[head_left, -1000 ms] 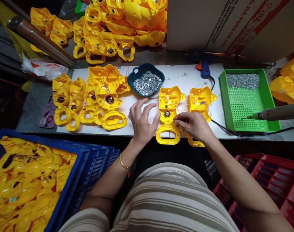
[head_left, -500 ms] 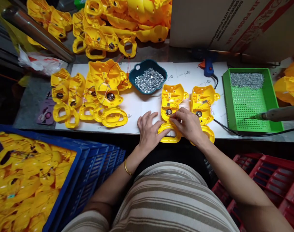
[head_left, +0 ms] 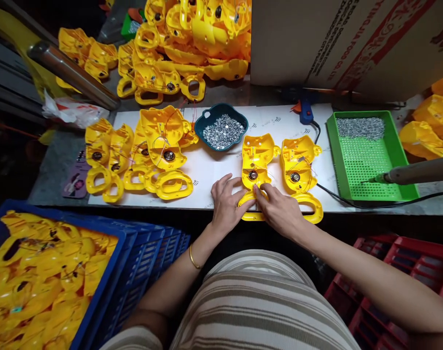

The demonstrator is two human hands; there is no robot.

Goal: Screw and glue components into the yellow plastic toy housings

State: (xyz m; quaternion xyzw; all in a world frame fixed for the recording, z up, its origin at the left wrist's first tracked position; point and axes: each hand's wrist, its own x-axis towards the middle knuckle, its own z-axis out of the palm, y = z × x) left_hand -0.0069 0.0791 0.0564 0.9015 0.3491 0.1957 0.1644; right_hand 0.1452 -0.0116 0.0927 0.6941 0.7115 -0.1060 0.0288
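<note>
A yellow plastic shell half with a round speaker, thin wires and a loop handle lies on white sheeting in front of me. My left hand is beside its handle, thumb touching the rim and the other fingers apart, slightly curled. With fingertips pinched together, my right hand is at the joint between the shell body and the handle; whatever is between those fingertips is hidden. A second, similar yellow shell half lies just to the right, its handle partly behind my right wrist.
A dark green bowl of small metal parts stands behind. Further right are a blue glue gun, a green basket of screws and a hanging screwdriver. More yellow shells lie left; a blue crate stands below.
My right hand has moved down and slightly left, from beside the speaker to the top of the handle. My left hand stays by the handle. The camera view has shifted a little.
</note>
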